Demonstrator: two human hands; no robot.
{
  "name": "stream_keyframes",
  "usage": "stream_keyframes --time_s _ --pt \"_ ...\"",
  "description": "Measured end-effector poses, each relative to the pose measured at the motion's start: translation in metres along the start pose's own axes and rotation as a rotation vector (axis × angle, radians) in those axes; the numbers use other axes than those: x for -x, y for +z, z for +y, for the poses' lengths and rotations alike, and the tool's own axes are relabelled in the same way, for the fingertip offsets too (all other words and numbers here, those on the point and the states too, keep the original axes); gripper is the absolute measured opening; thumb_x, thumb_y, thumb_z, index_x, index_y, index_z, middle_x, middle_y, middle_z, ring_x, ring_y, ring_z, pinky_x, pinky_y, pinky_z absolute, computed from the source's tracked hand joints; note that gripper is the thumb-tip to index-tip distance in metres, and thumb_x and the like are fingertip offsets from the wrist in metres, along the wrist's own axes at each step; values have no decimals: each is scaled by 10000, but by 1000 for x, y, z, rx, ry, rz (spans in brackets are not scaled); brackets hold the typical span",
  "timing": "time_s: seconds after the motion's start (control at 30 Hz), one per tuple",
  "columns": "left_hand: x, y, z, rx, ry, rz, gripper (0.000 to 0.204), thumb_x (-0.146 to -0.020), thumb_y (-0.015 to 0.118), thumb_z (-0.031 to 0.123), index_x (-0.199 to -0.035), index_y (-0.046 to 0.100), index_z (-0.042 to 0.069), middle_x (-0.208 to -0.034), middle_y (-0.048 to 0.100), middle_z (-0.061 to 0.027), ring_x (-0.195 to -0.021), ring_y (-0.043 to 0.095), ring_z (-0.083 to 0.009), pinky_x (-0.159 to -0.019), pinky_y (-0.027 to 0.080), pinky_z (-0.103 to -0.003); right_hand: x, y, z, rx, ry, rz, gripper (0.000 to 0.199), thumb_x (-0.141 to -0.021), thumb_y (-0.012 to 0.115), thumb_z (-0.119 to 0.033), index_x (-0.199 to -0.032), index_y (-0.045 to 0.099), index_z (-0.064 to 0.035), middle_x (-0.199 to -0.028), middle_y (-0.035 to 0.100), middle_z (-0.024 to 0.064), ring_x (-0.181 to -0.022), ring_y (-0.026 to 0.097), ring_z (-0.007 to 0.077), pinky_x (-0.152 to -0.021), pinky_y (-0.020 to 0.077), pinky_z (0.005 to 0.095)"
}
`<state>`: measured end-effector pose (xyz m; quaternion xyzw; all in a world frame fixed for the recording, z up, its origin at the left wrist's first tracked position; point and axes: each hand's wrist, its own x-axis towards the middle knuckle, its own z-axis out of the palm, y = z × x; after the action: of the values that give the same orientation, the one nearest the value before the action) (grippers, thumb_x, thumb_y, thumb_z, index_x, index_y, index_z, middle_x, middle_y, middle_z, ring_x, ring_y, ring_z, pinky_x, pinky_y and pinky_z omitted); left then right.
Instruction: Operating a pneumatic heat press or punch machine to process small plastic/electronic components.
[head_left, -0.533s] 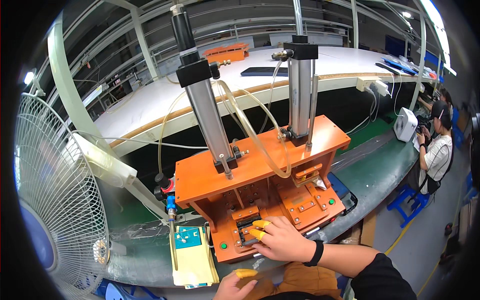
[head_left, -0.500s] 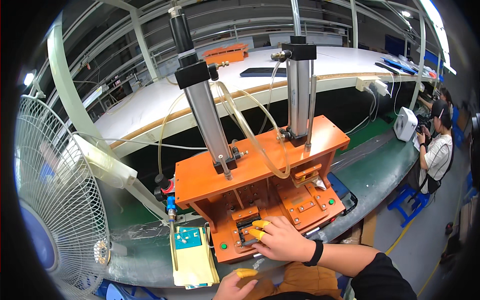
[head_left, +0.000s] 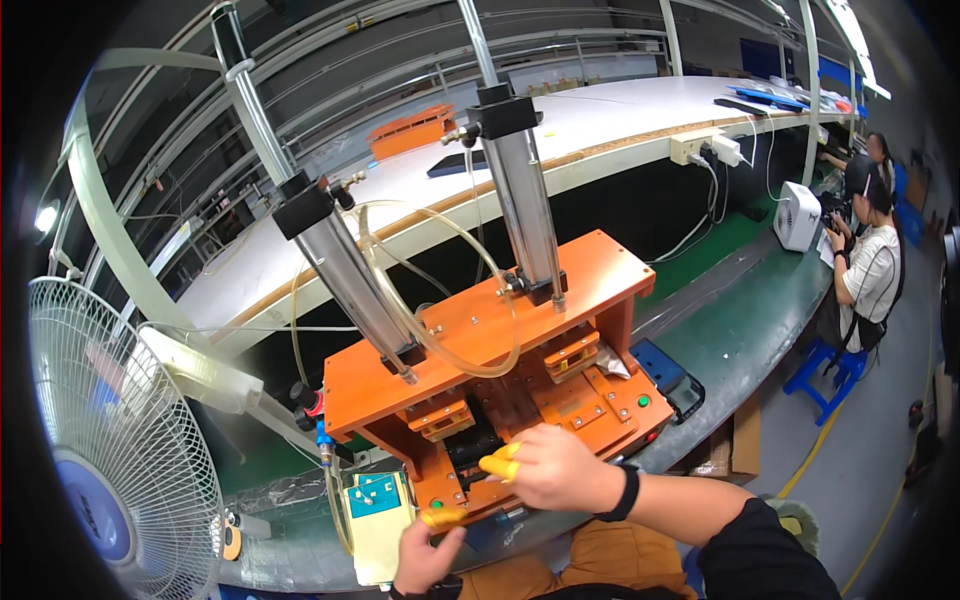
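My right hand (head_left: pixel 565 472), with yellow finger cots on two fingers, reaches over the left station of an orange press (head_left: pixel 475 320). Its fingers are bent together at a black part (head_left: pixel 472 447) in the fixture, and the hand covers part of it. Above the part, the left press block (head_left: pixel 440 415) is raised. My left hand (head_left: pixel 425 558) is open in front of the press, thumb and index finger apart. The yellow cot on that index finger is close by the left green button (head_left: pixel 436 505); I cannot tell whether they touch.
A fan (head_left: pixel 120 450) fills the left side. Yellow sheets (head_left: pixel 375 545) with a teal card lie left of the press. Two air cylinders (head_left: pixel 525 200) with looping hoses rise from its top. A black tray (head_left: pixel 668 380) lies to its right. People sit farther right.
The left press block and its cylinder rod have risen. My right hand's fingers have curled in at the black part. My left hand has come up toward the press's front edge. The view has shifted.
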<state>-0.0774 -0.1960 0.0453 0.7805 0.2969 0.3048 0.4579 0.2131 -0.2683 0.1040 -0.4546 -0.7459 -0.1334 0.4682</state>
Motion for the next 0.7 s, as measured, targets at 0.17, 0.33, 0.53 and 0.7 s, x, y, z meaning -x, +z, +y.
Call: stream_keyframes --time_s 0.17,0.33,0.53,0.7 --pt "-67 -26 -3 -198 111 45 262 -983 719 114 -1227 728 18 -1220 739 -156 -1173 688 -283 -1001 532 -385 23 -88 -1 -293 410 131 181 -940 790 -81 -1111 792 -20 -863 743 83 -726 703 215 -688 561 339" --pt "-142 -22 3 -490 3 -105 323 -1002 673 218 -1273 713 47 -1337 694 -207 -1234 658 -380 -1024 534 -431 134 -156 15 -688 1017 803 195 -1080 658 -210 -1057 736 -33 -896 754 49 -742 700 146 -670 574 292" --pt "-190 -26 -77 -1014 234 -185 359 -1019 603 282 -1334 685 133 -1301 721 -141 -1227 678 -378 -1038 559 -495 287 -214 94 -934 1099 1355 174 -1088 663 -290 -1163 697 -137 -1000 747 -19 -819 702 110 -705 559 250" --pt "-225 -23 -84 -533 192 -24 358 -1016 599 295 -1323 689 134 -1294 721 -151 -1235 677 -374 -1041 556 -505 382 -207 188 -852 1164 1544 180 -1061 708 -314 -1144 698 -155 -1019 751 -19 -900 714 117 -737 552 252"
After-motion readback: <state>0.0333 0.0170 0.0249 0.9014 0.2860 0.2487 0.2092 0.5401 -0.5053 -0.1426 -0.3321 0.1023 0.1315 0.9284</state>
